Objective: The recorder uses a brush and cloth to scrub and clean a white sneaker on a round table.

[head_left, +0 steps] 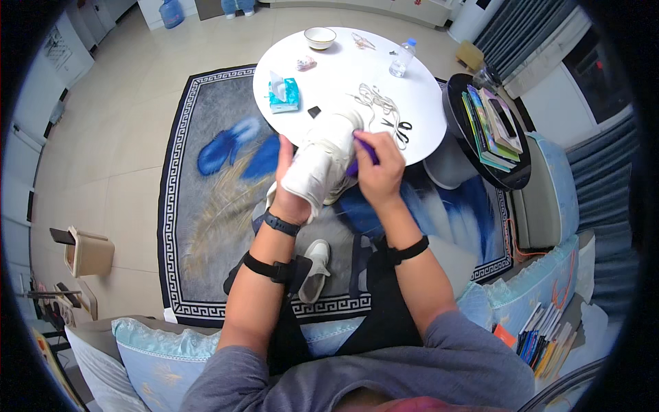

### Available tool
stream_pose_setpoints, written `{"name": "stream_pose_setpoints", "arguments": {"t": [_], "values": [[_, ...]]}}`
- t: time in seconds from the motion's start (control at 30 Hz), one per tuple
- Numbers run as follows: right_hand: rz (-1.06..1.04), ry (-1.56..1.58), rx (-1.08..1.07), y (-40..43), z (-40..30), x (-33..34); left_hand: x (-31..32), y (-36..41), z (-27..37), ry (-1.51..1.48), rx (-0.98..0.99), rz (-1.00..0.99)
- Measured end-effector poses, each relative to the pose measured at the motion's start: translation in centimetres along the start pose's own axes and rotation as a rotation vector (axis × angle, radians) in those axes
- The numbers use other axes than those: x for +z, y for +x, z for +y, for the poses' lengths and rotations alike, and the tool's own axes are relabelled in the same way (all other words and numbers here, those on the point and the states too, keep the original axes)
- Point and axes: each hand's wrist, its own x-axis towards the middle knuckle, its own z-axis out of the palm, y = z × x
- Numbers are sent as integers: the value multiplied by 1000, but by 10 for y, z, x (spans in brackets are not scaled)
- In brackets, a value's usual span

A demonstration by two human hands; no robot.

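Note:
My left hand (292,198) is partly inside a white shoe (324,154), whose toe points towards the round white table (427,134). My right hand (382,165) grips a purple object (366,157), perhaps a brush or cloth, against the shoe's right side. Loose pale shoelaces (378,100) lie on the table beside black-handled scissors (404,131). A small dark square piece (314,112) rests near the toe. On the rug below stands another pale shoe (315,270).
The table also bears a tissue pack (284,98), a bowl (319,38) and a water bottle (402,59). At right, a black side table (515,177) holds stacked books (491,126). A beige bin (92,252) stands on the floor at left.

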Motion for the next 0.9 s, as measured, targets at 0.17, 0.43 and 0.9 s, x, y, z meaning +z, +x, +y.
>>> {"name": "stream_pose_setpoints", "arguments": {"t": [0.17, 0.43, 0.9], "values": [[-29, 23, 73, 3, 12, -4, 6, 0, -13, 58, -22, -5], [-225, 278, 95, -41, -11, 16, -13, -3, 17, -168, 41, -150], [-122, 85, 121, -26, 6, 7, -13, 0, -12, -46, -13, -112]]}}
